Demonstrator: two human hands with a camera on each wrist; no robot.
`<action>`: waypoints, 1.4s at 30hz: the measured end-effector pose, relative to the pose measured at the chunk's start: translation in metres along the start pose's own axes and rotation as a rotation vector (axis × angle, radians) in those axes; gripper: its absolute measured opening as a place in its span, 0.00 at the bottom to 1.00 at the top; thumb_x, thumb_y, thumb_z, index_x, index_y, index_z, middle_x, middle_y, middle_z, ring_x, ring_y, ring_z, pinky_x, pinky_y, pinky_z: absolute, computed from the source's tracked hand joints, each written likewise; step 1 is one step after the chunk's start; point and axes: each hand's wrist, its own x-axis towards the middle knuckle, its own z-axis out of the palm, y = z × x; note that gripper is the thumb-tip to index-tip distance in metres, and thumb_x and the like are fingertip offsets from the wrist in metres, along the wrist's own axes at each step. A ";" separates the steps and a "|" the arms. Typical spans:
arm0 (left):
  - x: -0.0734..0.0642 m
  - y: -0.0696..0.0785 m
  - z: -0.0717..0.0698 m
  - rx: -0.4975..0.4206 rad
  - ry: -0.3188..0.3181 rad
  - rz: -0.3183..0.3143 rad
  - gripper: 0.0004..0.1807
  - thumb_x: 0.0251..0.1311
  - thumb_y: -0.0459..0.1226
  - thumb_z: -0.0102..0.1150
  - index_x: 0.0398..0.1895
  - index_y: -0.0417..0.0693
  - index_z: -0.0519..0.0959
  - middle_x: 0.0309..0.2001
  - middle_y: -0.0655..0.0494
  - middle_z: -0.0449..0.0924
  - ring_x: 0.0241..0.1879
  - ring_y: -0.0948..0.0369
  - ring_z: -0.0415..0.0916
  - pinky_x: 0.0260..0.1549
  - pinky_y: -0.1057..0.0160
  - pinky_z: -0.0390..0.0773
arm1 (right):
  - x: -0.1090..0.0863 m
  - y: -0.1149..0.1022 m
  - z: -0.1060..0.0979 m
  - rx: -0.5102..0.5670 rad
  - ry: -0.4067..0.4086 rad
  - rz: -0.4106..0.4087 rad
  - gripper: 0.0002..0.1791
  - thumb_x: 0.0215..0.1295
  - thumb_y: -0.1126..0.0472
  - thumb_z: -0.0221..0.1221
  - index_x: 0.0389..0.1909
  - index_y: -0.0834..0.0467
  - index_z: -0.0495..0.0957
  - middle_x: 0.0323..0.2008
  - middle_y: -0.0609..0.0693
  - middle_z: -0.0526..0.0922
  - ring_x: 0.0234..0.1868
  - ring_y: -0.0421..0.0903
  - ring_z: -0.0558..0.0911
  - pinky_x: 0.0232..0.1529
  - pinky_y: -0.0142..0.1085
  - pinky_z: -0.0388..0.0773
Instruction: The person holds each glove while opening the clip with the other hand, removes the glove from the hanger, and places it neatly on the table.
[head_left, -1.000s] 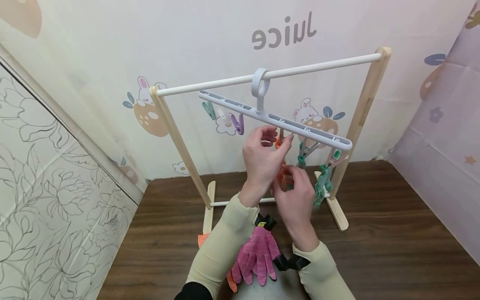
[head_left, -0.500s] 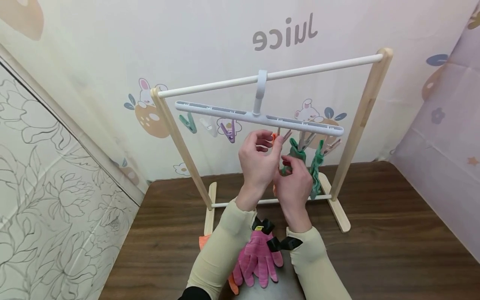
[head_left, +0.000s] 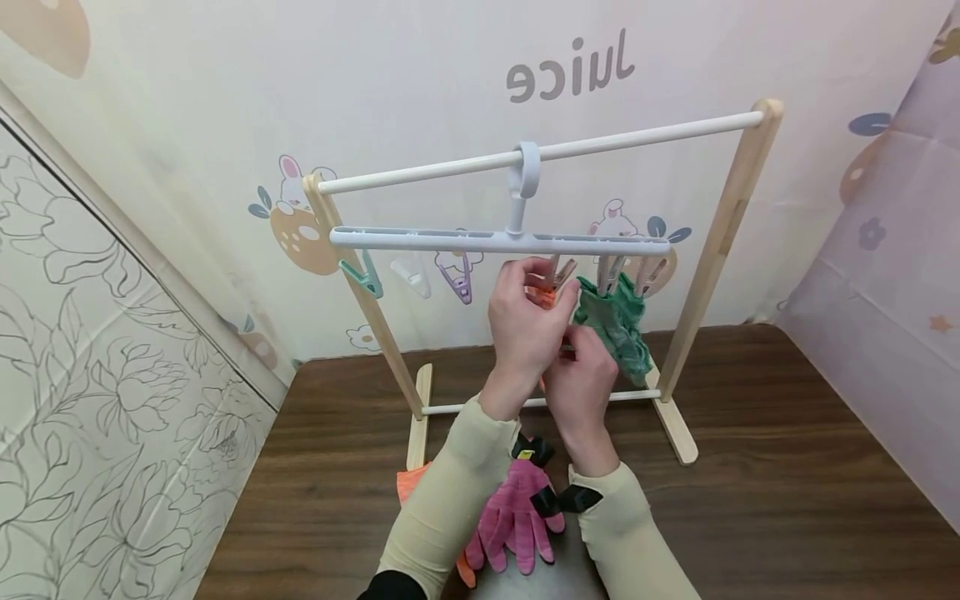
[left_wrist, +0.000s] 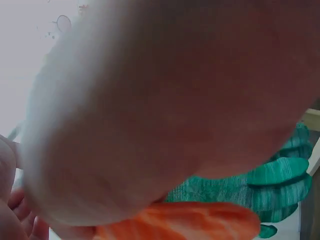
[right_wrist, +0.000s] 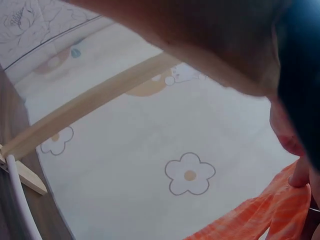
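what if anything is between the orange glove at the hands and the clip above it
Nothing visible: the orange glove shows right below the clip. The left hand partly covers that spot, so contact can't be told.

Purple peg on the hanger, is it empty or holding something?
Empty: the purple peg hangs below the hanger with nothing clipped in it.

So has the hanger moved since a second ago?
Yes: in the head view, the hanger has turned, its left end shifting leftward across the rack's left post.
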 end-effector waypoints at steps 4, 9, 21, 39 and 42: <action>0.000 -0.001 0.003 0.026 0.016 -0.009 0.18 0.56 0.38 0.72 0.46 0.42 0.77 0.41 0.53 0.78 0.35 0.60 0.76 0.32 0.68 0.77 | -0.003 -0.004 -0.002 0.016 -0.019 0.001 0.04 0.54 0.72 0.61 0.30 0.63 0.82 0.28 0.55 0.81 0.28 0.51 0.81 0.31 0.46 0.80; 0.000 0.000 0.005 0.035 0.027 -0.003 0.18 0.54 0.37 0.72 0.46 0.41 0.77 0.41 0.52 0.77 0.35 0.60 0.76 0.32 0.68 0.76 | -0.005 -0.006 -0.004 0.025 -0.026 0.002 0.03 0.54 0.71 0.61 0.29 0.63 0.82 0.27 0.55 0.81 0.28 0.51 0.81 0.31 0.46 0.82; 0.001 0.001 0.008 0.050 0.028 0.001 0.20 0.52 0.37 0.74 0.45 0.41 0.76 0.41 0.54 0.76 0.35 0.61 0.75 0.33 0.68 0.77 | -0.007 -0.010 -0.006 0.051 0.007 -0.023 0.05 0.55 0.72 0.59 0.25 0.62 0.81 0.25 0.53 0.80 0.25 0.49 0.79 0.28 0.42 0.73; 0.000 0.008 0.012 0.055 0.019 0.009 0.18 0.51 0.37 0.75 0.40 0.42 0.76 0.33 0.54 0.74 0.31 0.62 0.71 0.29 0.69 0.72 | -0.006 -0.007 -0.017 0.034 -0.035 -0.080 0.03 0.53 0.71 0.62 0.24 0.62 0.80 0.24 0.53 0.80 0.24 0.50 0.79 0.28 0.44 0.75; -0.002 0.008 0.010 0.027 0.017 0.010 0.17 0.51 0.37 0.74 0.40 0.42 0.76 0.33 0.55 0.74 0.30 0.63 0.72 0.28 0.69 0.72 | -0.007 -0.006 -0.018 0.051 -0.034 -0.080 0.03 0.53 0.71 0.61 0.24 0.61 0.81 0.25 0.52 0.81 0.25 0.49 0.80 0.29 0.43 0.76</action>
